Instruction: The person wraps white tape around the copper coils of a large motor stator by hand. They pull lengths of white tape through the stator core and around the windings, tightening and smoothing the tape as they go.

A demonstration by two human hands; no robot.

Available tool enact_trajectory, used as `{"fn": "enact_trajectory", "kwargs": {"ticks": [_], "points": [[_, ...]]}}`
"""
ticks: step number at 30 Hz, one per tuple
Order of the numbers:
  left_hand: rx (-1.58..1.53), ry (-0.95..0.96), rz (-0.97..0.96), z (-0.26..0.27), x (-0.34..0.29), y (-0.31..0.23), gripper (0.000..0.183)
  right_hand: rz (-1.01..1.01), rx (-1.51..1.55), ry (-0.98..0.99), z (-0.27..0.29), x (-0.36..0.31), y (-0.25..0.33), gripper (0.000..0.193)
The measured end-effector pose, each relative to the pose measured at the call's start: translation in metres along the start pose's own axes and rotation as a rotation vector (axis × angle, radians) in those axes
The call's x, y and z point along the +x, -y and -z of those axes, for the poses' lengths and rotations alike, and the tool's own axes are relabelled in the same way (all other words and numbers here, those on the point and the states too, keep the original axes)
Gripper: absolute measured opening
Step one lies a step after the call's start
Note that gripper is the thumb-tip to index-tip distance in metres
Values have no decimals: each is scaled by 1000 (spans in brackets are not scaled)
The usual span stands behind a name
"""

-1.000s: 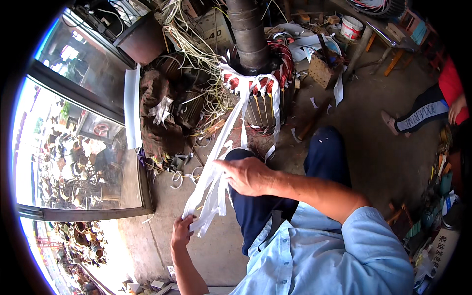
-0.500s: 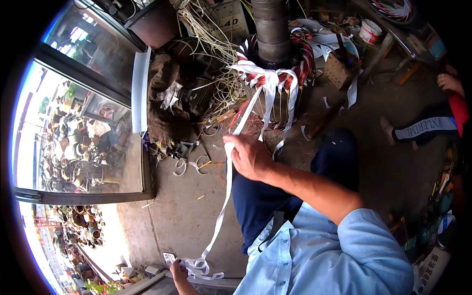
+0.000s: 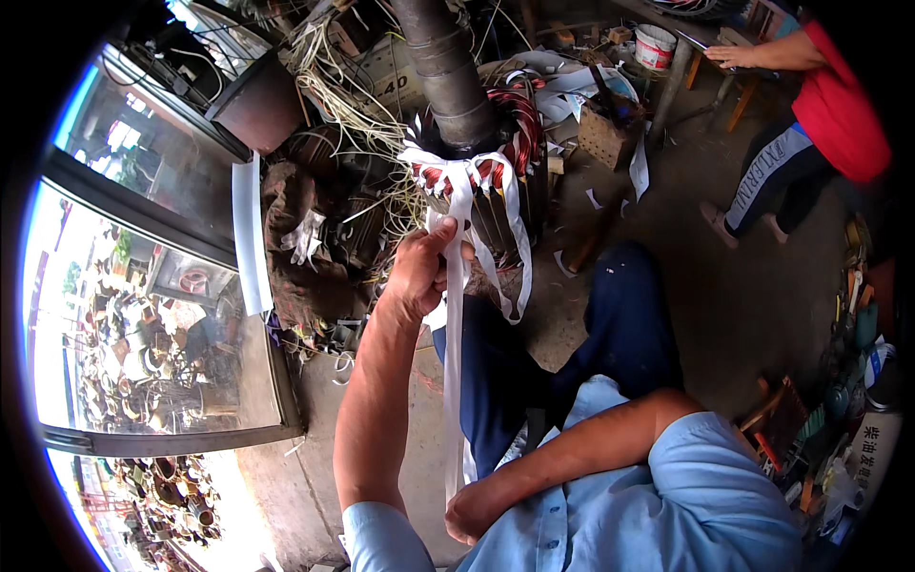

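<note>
A motor stator [image 3: 519,129] with dark red windings and white insulation stands on the floor ahead. A thick dark metal cylinder [image 3: 443,71] rises out of its middle. White cloth tape is looped over the windings, and one loop hangs down at the right of the front. My left hand [image 3: 419,267], closed with the thumb up, grips the white tape [image 3: 455,362] just in front of the stator. From there the tape runs down past my knee to my right hand [image 3: 472,510], which is closed on it near my waist; its fingertips are hidden.
Tangled pale wires [image 3: 334,81] and a dark cloth heap [image 3: 291,238] lie left of the stator, beside a glass door [image 3: 143,343]. A perforated block [image 3: 605,138] and a white bucket [image 3: 655,48] stand right. A person in red [image 3: 848,105] is at far right.
My left hand has come up from the loose tape at lower left to the tape by the stator. My right hand has drawn back to my waist. The view has shifted; the person shows more.
</note>
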State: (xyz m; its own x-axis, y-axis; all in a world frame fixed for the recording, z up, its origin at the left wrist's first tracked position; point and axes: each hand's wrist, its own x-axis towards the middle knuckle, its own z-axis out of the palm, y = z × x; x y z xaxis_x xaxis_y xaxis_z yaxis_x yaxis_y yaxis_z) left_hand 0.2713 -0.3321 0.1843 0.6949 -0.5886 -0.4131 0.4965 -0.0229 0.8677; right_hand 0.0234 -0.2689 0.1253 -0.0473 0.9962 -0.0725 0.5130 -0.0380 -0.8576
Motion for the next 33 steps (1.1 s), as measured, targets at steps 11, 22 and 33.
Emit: {"fn": "enact_trajectory", "kwargs": {"ticks": [11,22,33], "points": [[173,-419,106,183,-174,165,17,-495,67,-1032,84,-132,-57,51],[-114,-894,224,174,-328,255,12,-459,4,-1917,168,-165,-129,19],[-98,-481,-92,107,-85,82,27,-219,-197,-1607,85,-114,-47,12]]}}
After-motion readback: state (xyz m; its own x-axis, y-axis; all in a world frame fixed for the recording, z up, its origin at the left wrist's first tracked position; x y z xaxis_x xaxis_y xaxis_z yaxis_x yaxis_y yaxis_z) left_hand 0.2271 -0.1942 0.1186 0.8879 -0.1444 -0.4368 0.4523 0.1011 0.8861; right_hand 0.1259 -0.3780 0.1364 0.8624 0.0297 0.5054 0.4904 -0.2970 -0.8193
